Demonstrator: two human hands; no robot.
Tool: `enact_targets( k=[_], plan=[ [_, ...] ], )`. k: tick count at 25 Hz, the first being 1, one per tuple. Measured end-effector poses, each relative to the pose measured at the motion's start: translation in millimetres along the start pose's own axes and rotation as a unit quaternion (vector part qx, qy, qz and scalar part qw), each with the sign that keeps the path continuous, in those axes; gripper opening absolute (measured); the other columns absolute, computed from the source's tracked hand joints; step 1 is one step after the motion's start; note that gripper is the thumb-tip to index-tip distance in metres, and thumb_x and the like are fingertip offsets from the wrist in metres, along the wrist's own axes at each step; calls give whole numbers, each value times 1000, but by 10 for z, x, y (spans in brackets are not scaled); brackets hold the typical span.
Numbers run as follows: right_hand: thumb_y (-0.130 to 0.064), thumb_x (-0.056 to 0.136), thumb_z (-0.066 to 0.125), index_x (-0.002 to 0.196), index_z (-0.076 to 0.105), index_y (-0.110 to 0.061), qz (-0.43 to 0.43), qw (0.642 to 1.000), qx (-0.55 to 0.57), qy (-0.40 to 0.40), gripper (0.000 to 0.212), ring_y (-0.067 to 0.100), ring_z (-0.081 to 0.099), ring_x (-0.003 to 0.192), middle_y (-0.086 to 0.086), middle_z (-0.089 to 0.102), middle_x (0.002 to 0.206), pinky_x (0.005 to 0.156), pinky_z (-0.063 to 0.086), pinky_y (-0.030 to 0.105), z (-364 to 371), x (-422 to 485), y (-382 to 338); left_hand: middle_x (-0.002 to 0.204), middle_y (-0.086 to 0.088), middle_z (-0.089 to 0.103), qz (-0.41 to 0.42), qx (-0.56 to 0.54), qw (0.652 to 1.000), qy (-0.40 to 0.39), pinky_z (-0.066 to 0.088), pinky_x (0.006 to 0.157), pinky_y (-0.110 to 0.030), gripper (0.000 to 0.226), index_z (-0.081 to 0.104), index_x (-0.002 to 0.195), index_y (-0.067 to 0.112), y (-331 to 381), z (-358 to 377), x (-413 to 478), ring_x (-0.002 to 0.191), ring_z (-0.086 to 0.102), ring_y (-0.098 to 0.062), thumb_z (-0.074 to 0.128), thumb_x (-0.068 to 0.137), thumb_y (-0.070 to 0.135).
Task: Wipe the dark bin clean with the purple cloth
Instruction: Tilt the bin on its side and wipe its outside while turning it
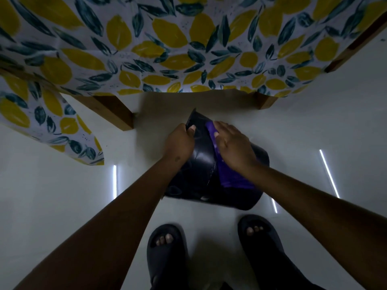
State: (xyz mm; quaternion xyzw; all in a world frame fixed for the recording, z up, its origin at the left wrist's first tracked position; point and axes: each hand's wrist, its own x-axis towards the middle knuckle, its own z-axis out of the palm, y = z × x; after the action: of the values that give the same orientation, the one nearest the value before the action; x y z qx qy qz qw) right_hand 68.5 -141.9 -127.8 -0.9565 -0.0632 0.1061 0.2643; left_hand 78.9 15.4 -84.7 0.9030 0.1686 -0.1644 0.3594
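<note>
Gripping the bin's (204, 162) far rim, the left hand (180, 141) steadies it; the right hand (232, 145) presses the cloth (228, 174) flat, fingers spread. Bin lies tipped, long axis running away from the person.

The right hand (232, 143) covers the middle of the cloth (228, 174), so only strips of purple show above and below it on the bin (201, 155). The left hand (180, 141) hides part of the bin's rim; only its thumb shows on the near face. Both forearms cross the bin's sides. The bin's inside cannot be seen. The sandals (167, 254) below the bin are cut off by the bottom edge.
</note>
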Motion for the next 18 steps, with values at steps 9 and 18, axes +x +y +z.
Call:
enact_targets(
  k=[9, 18],
  plan=[
    [-35, 97, 42, 153, 15, -30, -261, 939, -223, -15, 62, 27, 10, 150, -2, 18, 162, 117, 16, 45, 224, -810, 93, 112, -20, 64, -2, -50, 999, -17, 45, 81, -34, 40, 57, 114, -1, 97, 5, 135, 100, 60, -32, 43, 100, 35],
    [-37, 100, 36, 153, 14, -28, -134, 975, -174, 23, 58, 32, 10, 150, 4, 16, 162, 117, 20, 53, 200, -618, -37, 103, 3, 60, 63, -100, 993, 7, 43, 76, -21, 26, 53, 106, 20, -160, -21, -312, 93, 56, -10, 33, 103, 36]
  ],
)
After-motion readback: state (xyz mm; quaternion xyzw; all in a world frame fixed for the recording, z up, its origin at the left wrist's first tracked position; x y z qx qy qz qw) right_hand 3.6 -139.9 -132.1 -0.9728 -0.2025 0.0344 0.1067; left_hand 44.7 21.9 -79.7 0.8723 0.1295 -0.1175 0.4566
